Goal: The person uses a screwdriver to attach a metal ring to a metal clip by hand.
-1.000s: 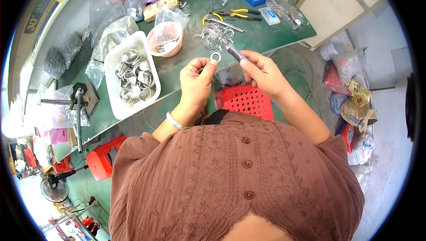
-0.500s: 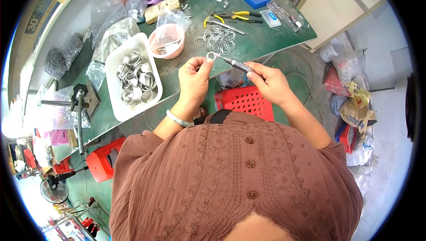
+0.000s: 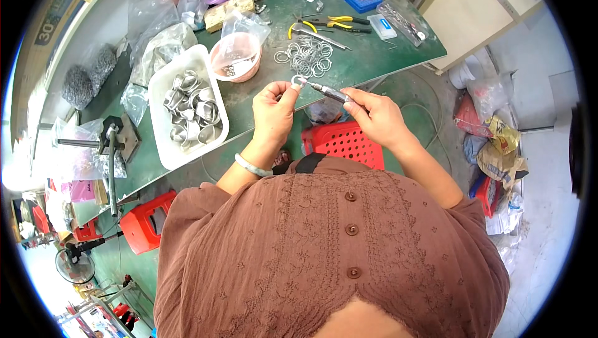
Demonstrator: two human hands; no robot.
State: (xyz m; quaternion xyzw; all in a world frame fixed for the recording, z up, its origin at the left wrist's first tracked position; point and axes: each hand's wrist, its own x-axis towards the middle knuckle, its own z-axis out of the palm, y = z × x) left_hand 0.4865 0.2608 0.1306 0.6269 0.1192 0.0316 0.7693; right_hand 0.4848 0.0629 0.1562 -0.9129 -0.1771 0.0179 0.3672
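Between thumb and fingers, my left hand (image 3: 275,110) pinches a small metal ring (image 3: 297,80) at the near edge of the green table. My right hand (image 3: 375,115) is closed round a slim metal rotary handpiece (image 3: 331,92). Its small pinkish tip meets or nearly meets the ring; contact is too small to tell. Just beyond lies a heap of loose metal rings (image 3: 309,56). Left of my left hand stands a white tray (image 3: 161,127) holding several wide curved metal bands (image 3: 194,110).
A pink bowl (image 3: 216,64) with a plastic bag sits beside the tray. Yellow-handled pliers (image 3: 346,23), a blue block of pink bits (image 3: 360,0) and a clear case (image 3: 400,23) lie farther back. A metal stand (image 3: 115,140) is at left; a red stool (image 3: 344,145) stands under the table edge.
The ring looks slightly turned between my left fingers, and the handpiece tip has shifted slightly against it. Both hands stay in nearly the same place, each keeping its grip.
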